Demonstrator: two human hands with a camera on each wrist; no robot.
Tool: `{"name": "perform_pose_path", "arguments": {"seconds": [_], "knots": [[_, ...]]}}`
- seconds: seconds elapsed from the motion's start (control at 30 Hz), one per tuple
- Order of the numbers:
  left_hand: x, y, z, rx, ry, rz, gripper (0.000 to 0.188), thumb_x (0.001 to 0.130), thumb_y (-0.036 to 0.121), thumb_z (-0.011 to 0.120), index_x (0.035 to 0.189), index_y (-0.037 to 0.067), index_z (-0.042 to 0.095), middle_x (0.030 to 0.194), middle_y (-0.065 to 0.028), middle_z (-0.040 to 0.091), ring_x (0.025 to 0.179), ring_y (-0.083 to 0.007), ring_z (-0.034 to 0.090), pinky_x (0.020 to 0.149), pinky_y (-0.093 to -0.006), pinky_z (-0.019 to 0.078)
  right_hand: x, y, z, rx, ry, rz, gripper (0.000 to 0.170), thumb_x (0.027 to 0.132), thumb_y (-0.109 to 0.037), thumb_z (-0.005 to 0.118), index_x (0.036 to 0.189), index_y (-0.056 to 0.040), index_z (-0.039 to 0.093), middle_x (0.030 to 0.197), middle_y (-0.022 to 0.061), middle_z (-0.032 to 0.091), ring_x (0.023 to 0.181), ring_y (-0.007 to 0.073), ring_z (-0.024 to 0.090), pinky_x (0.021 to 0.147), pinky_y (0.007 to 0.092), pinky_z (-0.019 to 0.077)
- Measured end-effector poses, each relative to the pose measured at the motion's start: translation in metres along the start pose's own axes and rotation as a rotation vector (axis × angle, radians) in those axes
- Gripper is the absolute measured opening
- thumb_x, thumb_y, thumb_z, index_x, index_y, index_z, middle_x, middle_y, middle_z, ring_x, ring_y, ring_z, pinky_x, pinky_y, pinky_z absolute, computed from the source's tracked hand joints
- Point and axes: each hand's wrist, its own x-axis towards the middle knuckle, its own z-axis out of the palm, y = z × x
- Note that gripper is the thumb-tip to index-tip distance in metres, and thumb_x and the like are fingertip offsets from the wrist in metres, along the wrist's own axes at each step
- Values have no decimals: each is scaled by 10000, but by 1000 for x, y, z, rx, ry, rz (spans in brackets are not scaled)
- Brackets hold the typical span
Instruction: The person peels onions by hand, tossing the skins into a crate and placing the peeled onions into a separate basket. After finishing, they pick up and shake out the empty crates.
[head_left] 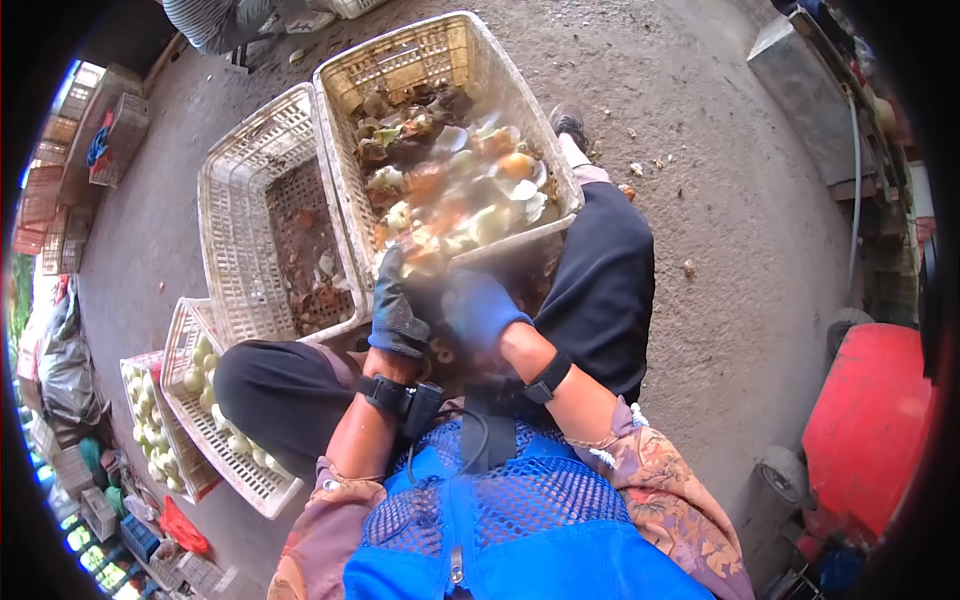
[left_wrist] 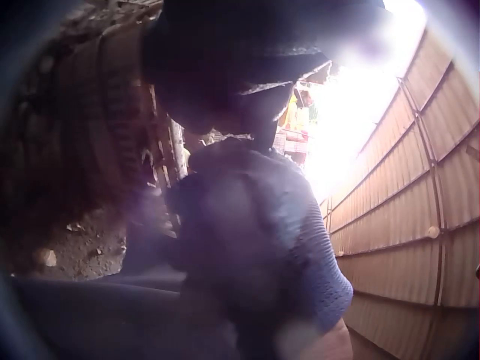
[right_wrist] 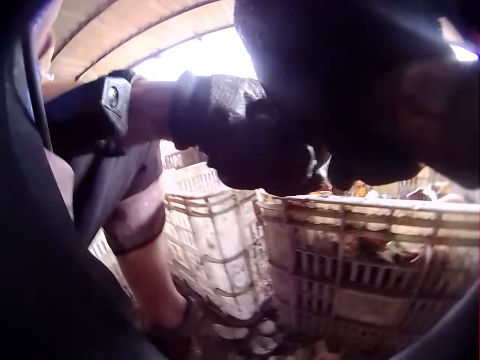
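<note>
Had fingers of the left hand before the near corner of a plastic crate, upper middle of the frame, at least one stretched straight upward; could not make out the others, even in the left wrist view. Saw the right hand badly blurred, so could not tell spread fingers from pressed together or pinching. Held both gloved hands close side by side near the centre, with pale round pieces dim between the wrists. Found loose onion skins heaped inside that crate, smeared toward its near end. Noted a second crate just to the left, thinly strewn with scraps, and pale onions crated at lower left of the frame. Judged the step in hand as stripping onions and shedding skins into the fuller crate. Called next, probably, for drawing back from the rim and bringing up another onion.
</note>
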Motion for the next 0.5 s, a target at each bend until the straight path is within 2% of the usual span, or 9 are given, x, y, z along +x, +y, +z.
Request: {"name": "perform_pose_path", "arguments": {"seconds": [0.07, 0.1, 0.13, 0.2, 0.27, 0.33, 0.4, 0.47, 0.5], "knots": [[11, -2, -16, 39, -3, -42, 305, 982, 316, 600, 1183, 95, 659, 1064, -47, 688, 932, -158, 664, 806, -286, 549, 6, 33, 24, -147, 152, -603, 126, 906, -150, 568, 903, -75, 669, 861, 147, 714, 799, 295, 713, 688, 450, 537], [3, 3, -4, 40, -3, -42, 305, 982, 316, 600, 1183, 95, 659, 1064, -47, 688, 932, -158, 664, 806, -286, 549, -2, 8, -3, -484, 28, -495, 123, 908, -156, 557, 948, -79, 643, 851, 138, 712, 819, 316, 704, 696, 477, 517], [-8, 9, 8, 29, 2, -76, 296, 982, 320, 600, 1167, 99, 663, 1061, -48, 687, 927, -160, 664, 803, -286, 549, -9, -4, -20, -484, 28, -495, 123, 908, -156, 557, 948, -79, 643, 851, 138, 712, 819, 316, 704, 696, 477, 517], [-9, 11, 8, 16, 10, -109, 287, 982, 325, 599, 1151, 103, 667, 1059, -50, 687, 922, -162, 663, 800, -286, 549, -18, -20, -42, 157, 9, 136, 112, 912, -166, 567, 963, -89, 630, 871, 108, 728, 812, 307, 711, 700, 480, 517], [4, 8, -7, 100, -30, -26, 304, 974, 348, 607, 1136, 97, 661, 1035, -61, 691, 892, -173, 669, 788, -288, 556, -19, -25, -53, 78, -62, 125, 117, 911, -182, 587, 957, -85, 633, 890, 86, 740, 828, 294, 723, 689, 464, 536], [-2, 6, -6, 89, -25, -43, 323, 974, 356, 606, 1145, 85, 654, 1038, -68, 692, 894, -177, 670, 792, -292, 560, -14, -29, -48, -129, -96, 240, 141, 917, -195, 587, 967, -72, 635, 907, 103, 741, 848, 316, 726, 686, 443, 556], [-11, 6, 11, 81, -22, -58, 343, 974, 363, 605, 1155, 74, 646, 1041, -75, 693, 897, -181, 671, 796, -295, 564, -5, -25, -45, -160, -74, 248, 150, 918, -199, 586, 973, -67, 632, 912, 117, 740, 856, 322, 725, 685, 434, 562], [-13, 5, 25, 61, -48, -67, 507, 936, 543, 589, 1188, 107, 649, 1023, -61, 724, 826, -220, 698, 694, -369, 576, 13, 0, -23, -193, -47, 256, 158, 920, -203, 586, 980, -63, 629, 918, 132, 738, 864, 327, 725, 685, 425, 567], [-15, 10, 23, 89, -134, -87, 536, 945, 557, 561, 1234, 111, 631, 1077, -67, 715, 880, -221, 691, 695, -377, 574, 26, 31, 9, -136, -34, 197, 166, 914, -203, 597, 996, -62, 629, 910, 134, 736, 852, 321, 724, 682, 430, 565]]}}
